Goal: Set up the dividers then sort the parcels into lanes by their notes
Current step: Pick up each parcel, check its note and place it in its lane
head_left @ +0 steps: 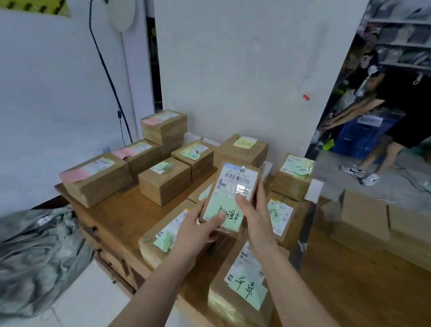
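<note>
Head view shows both hands lifting one flat brown parcel (235, 179) above the middle of the wooden bench (118, 217), clear of the boxes below. The left hand (200, 230) grips its near end with the thumb pressed on the green note (219, 212). The right hand (255, 218) holds the far side, thumb on the shipping label and fingers (261, 193) wrapped along the edge.

The handwriting on the note faces away from the wearer, so it is best to turn the parcel round and shift the left thumb off the ink before deciding. Pink-note parcels (96, 178) sit at the back left, green-note parcels (164, 180) in the middle and a yellow-note parcel (241, 150) behind. Judging by colour, it belongs with the greens. It should go down flat and note upward, square beside its neighbours, without covering another note.
</note>
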